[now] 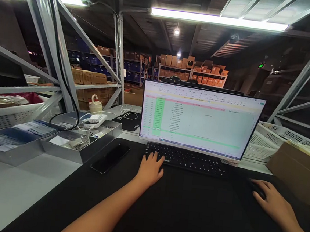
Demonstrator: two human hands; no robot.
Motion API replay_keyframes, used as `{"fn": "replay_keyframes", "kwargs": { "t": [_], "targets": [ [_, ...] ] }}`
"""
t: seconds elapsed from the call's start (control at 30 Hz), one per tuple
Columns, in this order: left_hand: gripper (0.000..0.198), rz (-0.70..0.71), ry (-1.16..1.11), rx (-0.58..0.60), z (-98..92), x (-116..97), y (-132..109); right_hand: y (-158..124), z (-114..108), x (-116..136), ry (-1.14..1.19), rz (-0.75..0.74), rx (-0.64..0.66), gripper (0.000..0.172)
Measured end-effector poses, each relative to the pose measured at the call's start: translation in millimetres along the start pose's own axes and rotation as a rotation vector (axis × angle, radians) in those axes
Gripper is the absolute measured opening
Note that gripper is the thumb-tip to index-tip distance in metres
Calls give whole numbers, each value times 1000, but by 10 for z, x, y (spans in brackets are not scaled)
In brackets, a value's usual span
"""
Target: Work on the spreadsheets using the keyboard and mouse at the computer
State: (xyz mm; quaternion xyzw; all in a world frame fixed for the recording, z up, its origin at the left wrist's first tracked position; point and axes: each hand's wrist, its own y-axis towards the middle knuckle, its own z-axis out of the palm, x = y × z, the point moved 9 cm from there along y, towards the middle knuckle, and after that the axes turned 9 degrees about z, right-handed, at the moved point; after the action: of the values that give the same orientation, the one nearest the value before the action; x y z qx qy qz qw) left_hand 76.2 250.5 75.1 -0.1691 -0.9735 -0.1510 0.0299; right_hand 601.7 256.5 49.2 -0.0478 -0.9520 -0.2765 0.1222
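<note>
My left hand (150, 169) rests at the left end of a black keyboard (191, 160), its fingers spread over the keys and holding nothing. Over a black computer mouse (259, 189) on the right, my right hand (272, 200) is curled, covering part of it. Behind the keyboard stands a monitor (198, 120) showing a spreadsheet with a green column and a green row. Both hands lie on a large black desk mat (189, 208). A dark smartphone (110, 158) lies on the mat, left of my left hand.
Grey open boxes (96, 150) with small packets and cards stand at left, a white power strip (96, 120) on top. A cardboard box (297, 175) and white baskets (264, 144) are at right. Metal rack posts (118, 53) frame the desk; shelves of boxes (174, 62) stand behind.
</note>
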Motion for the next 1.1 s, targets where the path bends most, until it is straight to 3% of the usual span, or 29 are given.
{"fn": "replay_keyframes", "kwargs": {
  "t": [0.23,0.67,1.1],
  "targets": [
    [59,-2,3,13,-33,-14,-3,22,164,-185,49,-12,25,51],
    [59,1,5,32,-11,-8,-2,20,75,-62,50,-8,16,49],
    [59,-4,3,42,21,3,9,31,130,-198,4,65,22,54]
  ]
}}
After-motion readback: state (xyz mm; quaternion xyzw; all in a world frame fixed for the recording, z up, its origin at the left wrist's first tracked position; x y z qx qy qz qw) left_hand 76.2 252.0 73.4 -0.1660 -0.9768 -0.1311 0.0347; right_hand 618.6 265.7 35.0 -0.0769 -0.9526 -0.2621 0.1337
